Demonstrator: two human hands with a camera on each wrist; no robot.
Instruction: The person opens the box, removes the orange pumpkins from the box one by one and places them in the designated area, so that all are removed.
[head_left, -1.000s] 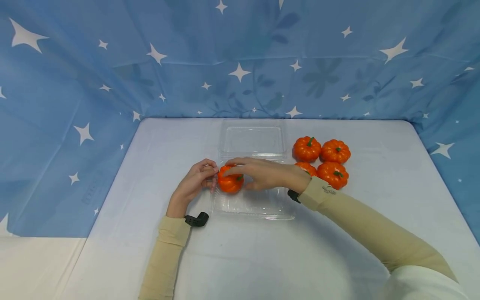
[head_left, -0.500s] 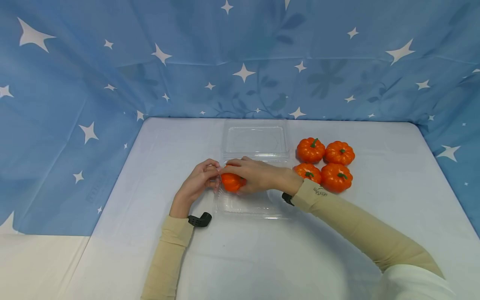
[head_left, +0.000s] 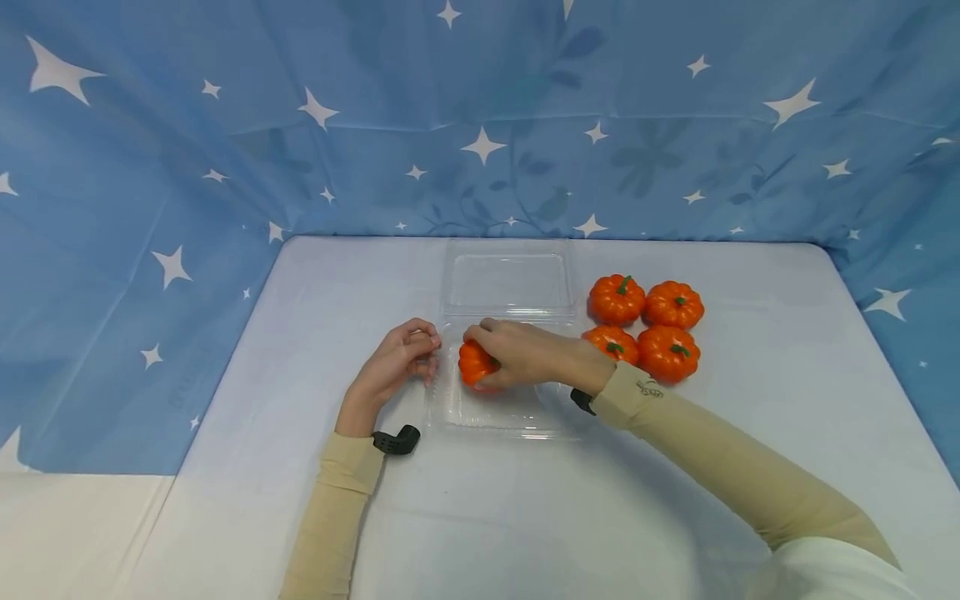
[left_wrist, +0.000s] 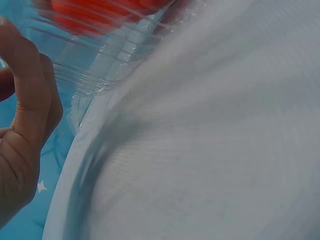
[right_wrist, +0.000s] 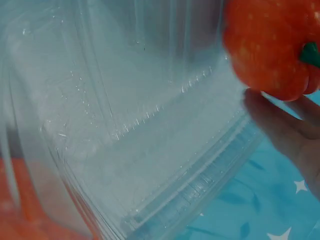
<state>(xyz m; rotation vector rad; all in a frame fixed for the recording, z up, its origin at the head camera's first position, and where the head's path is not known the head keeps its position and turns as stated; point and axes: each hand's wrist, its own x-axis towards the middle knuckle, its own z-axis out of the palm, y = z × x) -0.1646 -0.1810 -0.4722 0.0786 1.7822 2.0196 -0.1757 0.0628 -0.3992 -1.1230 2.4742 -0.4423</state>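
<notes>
A clear plastic clamshell box lies with its lid folded back. Inside the base, toward the left, my right hand grips a small orange pumpkin; its green stem shows in the right wrist view, where the pumpkin sits above the fingers. My left hand holds the box's left rim between thumb and fingers, some fingertips seen through the plastic. In the left wrist view the bent fingers are beside the ribbed wall of the box.
Right of the box stand several more orange pumpkins in a tight cluster, the nearest one partly beside my right wrist. A white cloth covers the table. Behind it hangs a blue curtain with white stars.
My right hand has closed its fingers round the pumpkin and shifted it slightly to the right, away from the left wall. My left hand stays at the rim.
</notes>
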